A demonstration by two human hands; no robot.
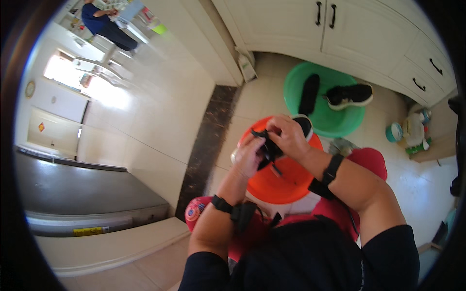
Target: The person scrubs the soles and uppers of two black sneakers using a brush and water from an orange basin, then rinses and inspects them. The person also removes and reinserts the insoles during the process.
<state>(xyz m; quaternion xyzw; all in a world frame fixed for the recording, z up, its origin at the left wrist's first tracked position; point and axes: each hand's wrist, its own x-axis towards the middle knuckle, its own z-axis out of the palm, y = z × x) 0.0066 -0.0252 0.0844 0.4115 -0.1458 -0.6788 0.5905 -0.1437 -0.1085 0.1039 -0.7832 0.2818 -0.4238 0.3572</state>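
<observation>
Over an orange plastic basin [287, 187], both hands work close together at a black shoe [305, 124] with a white sole. My left hand [248, 157] grips the shoe from its left side. With bent fingers, my right hand [290, 137] pinches a black shoelace [259, 133] at the shoe's upper. Much of the shoe is covered by my hands. A dark strip hangs below them into the basin. Beyond, a green plastic basin [333, 122] holds a flat black piece like an insole [309, 94] and another black shoe [347, 95], leaning on the rim.
White cabinets [284, 25] with black handles stand ahead. Bottles and a teal tub [394, 132] are at the right. A grey cloth [341, 146] lies near my right knee. A dark stone threshold [204, 145] crosses the floor; another person [105, 25] sits in the far room.
</observation>
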